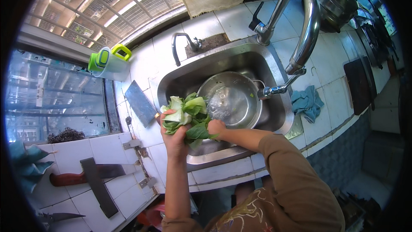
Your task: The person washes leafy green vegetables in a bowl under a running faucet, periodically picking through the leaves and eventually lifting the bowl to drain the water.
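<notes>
My left hand (175,135) grips a bunch of leafy greens (186,112) with pale stems, over the left part of the sink. Against the lower right of the bunch is my right hand (217,129), its fingers bent and partly hidden; whether it holds a leaf I cannot tell. A round metal pot (236,119) with a loop handle sits in the stainless steel sink (280,116). Water churns with bubbles on the pot's left side, below the spout of the tall chrome faucet (313,19). A small green scrap clings inside the pot.
A cleaver (140,103) lies left of the sink, near a clear container (117,71) with green-handled items. A blue cloth (307,103) rests on the right tiles. At lower left are a red-handled knife (67,178), a dark bar (98,187) and scissors (62,217). A small tap (183,43) stands behind.
</notes>
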`<state>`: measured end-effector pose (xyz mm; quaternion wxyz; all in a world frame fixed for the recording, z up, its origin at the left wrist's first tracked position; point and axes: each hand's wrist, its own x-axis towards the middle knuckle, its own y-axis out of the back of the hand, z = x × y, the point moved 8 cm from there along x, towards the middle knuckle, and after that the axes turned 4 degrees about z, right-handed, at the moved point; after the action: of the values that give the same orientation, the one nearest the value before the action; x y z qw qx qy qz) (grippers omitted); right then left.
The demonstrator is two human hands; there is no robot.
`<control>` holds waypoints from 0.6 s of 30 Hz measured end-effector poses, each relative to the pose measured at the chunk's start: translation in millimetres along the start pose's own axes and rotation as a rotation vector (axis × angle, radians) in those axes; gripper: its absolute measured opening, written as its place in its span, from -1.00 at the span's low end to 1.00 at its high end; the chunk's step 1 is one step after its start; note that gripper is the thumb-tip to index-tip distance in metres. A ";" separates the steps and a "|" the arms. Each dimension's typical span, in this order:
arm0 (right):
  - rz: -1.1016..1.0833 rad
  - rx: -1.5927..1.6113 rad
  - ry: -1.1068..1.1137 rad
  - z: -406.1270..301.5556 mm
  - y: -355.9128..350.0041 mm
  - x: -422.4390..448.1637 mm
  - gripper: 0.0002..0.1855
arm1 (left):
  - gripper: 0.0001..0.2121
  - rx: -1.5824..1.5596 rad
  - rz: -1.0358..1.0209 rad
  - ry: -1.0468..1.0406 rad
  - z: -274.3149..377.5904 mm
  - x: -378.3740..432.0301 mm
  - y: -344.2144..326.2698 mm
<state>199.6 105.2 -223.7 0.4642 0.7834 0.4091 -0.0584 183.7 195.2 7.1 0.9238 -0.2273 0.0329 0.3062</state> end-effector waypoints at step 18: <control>-0.154 0.117 -0.149 -35.2 147.4 -48.0 -0.74 | -0.58 -0.088 -0.104 -0.015 71.1 -21.1 -64.5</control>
<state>260.4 69.8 -81.1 0.4411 0.7688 0.4284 -0.1758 198.5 169.0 100.8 0.9278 -0.2665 0.0005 0.2609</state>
